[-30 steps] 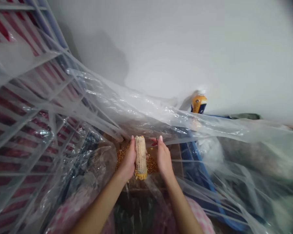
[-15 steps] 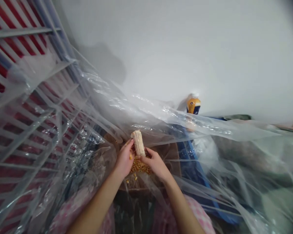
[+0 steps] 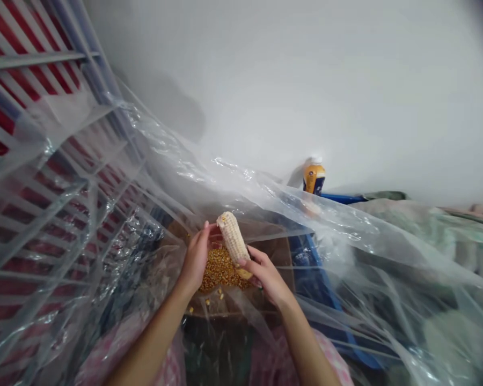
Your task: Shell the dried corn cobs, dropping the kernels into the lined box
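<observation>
A mostly bare, pale corn cob [image 3: 234,238] is held tilted, its upper end leaning left and a few yellow kernels showing at both ends. My right hand [image 3: 268,276] is closed around the lower end. Beside the upper end is my left hand [image 3: 195,257], fingers stretched towards the cob and thumb apart; whether the fingertips touch it is hard to tell. Below both hands lies a pile of loose corn kernels [image 3: 217,271] in a brown cardboard box [image 3: 282,249].
Clear plastic sheeting [image 3: 265,187] drapes around the box. A slatted rack [image 3: 44,59] rises on the left. To the right are a blue bin [image 3: 326,284] and a yellow bottle with a white cap [image 3: 314,178] by the white wall. Stray kernels [image 3: 208,302] lie near the box's front edge.
The cob has tilted further left at its top and shows more of its length. My left hand has shifted left, away from it, uncovering more of the kernel pile.
</observation>
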`<state>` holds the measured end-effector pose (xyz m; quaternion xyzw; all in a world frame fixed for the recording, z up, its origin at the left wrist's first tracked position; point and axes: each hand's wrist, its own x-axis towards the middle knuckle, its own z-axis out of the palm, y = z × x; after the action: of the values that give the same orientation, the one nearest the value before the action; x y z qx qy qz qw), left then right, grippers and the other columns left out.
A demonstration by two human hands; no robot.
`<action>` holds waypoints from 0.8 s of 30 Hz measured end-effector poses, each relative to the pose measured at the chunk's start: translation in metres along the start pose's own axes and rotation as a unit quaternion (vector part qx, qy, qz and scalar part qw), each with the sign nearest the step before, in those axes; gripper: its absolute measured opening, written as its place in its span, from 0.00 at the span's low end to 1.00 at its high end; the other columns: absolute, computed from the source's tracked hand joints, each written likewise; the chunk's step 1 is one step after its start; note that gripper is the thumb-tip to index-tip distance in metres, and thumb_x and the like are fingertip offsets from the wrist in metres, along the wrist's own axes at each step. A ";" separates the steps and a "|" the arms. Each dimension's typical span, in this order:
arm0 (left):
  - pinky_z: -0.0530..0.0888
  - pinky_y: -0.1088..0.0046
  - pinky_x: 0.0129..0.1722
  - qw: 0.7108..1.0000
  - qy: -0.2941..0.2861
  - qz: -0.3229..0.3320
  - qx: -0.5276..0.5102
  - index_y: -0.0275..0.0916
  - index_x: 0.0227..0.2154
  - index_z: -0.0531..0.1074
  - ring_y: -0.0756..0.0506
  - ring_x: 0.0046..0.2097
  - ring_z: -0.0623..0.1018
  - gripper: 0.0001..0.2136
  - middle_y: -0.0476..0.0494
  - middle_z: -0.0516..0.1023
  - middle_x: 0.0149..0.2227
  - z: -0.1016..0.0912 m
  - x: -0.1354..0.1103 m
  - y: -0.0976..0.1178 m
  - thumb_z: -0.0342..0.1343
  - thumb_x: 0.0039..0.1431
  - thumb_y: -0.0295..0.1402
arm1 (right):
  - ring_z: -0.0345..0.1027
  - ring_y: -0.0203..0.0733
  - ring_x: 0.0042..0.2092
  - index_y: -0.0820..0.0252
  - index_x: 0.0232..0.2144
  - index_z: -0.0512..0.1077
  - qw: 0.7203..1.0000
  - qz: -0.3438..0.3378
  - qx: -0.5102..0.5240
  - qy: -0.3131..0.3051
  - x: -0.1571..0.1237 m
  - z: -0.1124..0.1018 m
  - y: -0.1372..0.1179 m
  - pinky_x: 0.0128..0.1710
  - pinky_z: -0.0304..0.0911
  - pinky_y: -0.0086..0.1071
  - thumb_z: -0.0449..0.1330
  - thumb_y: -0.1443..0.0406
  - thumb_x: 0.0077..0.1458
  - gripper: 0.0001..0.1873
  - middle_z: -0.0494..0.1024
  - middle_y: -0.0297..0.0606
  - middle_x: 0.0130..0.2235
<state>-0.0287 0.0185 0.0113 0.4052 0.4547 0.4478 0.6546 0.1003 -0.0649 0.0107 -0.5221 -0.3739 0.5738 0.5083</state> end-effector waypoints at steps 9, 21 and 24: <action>0.70 0.72 0.39 0.996 -0.042 0.071 0.012 0.33 0.36 0.75 0.43 0.39 0.75 0.21 0.40 0.77 0.34 -0.004 -0.003 -0.004 0.53 0.51 0.48 | 0.65 0.42 0.43 0.61 0.39 0.70 0.948 -0.109 -0.267 0.134 0.010 0.004 0.015 0.45 0.58 0.33 0.60 0.63 0.44 0.17 0.73 0.39 0.41; 0.69 0.72 0.40 0.997 -0.049 0.059 0.019 0.33 0.35 0.74 0.44 0.38 0.75 0.18 0.40 0.77 0.35 0.003 -0.011 0.008 0.52 0.52 0.44 | 0.68 0.39 0.38 0.52 0.45 0.69 0.827 -0.127 -0.492 0.240 0.007 0.009 0.020 0.36 0.61 0.28 0.57 0.63 0.49 0.18 0.71 0.36 0.43; 0.68 0.73 0.40 0.993 -0.037 0.088 0.070 0.35 0.33 0.74 0.45 0.36 0.74 0.17 0.41 0.76 0.33 -0.001 -0.008 0.004 0.49 0.54 0.44 | 0.69 0.37 0.35 0.51 0.45 0.69 0.810 -0.124 -0.523 0.236 0.007 0.009 0.021 0.31 0.60 0.26 0.57 0.63 0.49 0.19 0.72 0.35 0.40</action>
<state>-0.0324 0.0123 0.0164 0.5045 0.4233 0.4552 0.5992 0.0883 -0.0616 -0.0093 -0.7774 -0.5475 0.0829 0.2983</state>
